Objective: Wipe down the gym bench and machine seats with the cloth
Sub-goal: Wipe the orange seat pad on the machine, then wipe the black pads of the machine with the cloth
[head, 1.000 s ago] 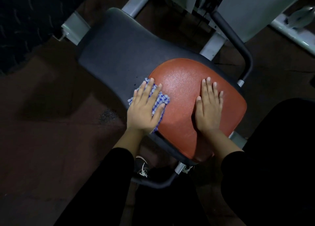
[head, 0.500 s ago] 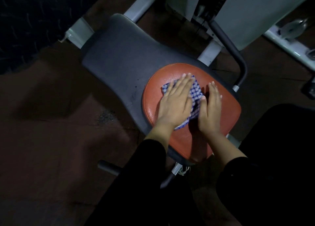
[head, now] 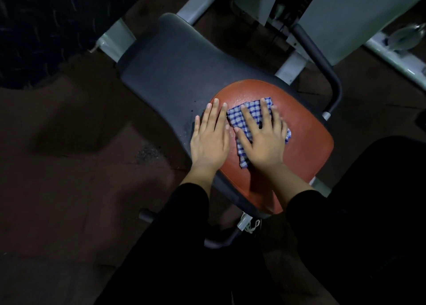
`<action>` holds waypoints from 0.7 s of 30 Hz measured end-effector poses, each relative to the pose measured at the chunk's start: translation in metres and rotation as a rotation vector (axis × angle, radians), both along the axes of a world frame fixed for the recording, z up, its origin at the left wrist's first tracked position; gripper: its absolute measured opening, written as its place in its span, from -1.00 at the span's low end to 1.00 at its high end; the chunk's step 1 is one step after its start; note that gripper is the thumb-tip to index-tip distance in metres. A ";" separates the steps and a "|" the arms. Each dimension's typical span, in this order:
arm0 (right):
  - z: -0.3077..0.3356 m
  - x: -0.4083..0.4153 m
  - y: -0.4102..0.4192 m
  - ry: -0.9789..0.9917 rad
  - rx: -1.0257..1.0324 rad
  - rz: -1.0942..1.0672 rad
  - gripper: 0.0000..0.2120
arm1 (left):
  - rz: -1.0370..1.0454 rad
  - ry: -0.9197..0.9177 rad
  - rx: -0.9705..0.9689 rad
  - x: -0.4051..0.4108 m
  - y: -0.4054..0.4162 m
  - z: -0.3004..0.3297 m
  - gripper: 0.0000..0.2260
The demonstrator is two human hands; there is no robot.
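The red seat pad (head: 306, 148) of a gym machine lies in the middle of the view, joined to a dark grey pad (head: 173, 74) beyond it. A blue-and-white checked cloth (head: 254, 111) is spread on the red pad's left half. My right hand (head: 262, 139) presses flat on the cloth with fingers straight and spread. Beside it, my left hand (head: 209, 141) rests flat on the left edge of the red pad where it meets the grey pad, touching no cloth.
A black handle bar (head: 322, 67) curves past the seat's right side. White frame tubes (head: 290, 69) and a pale machine housing (head: 359, 16) stand behind. A short black bar (head: 147, 215) sticks out low on the left. Dark floor surrounds the seat; my dark-clothed legs fill the bottom.
The cloth went from under my left hand to under my right hand. My left hand slid it right across the red pad, then drew back to the pad's left edge.
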State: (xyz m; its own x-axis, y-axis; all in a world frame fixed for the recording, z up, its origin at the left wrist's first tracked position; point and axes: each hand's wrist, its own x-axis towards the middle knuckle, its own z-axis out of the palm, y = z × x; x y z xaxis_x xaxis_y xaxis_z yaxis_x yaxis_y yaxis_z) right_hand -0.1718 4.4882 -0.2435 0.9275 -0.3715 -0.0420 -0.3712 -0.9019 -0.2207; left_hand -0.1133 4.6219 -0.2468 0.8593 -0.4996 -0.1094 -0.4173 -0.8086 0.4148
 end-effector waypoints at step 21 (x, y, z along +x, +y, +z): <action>0.190 -0.016 0.046 0.316 0.101 0.164 -0.57 | 0.186 0.140 0.248 -0.052 0.052 0.182 -0.62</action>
State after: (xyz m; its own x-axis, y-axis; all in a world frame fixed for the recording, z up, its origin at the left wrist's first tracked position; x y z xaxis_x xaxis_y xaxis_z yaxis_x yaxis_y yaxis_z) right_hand -0.1877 4.5345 -0.0530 0.9096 -0.1985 -0.3649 -0.2878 -0.9346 -0.2090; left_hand -0.1656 4.6740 -0.0648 0.9011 -0.2793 -0.3316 -0.2062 -0.9489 0.2387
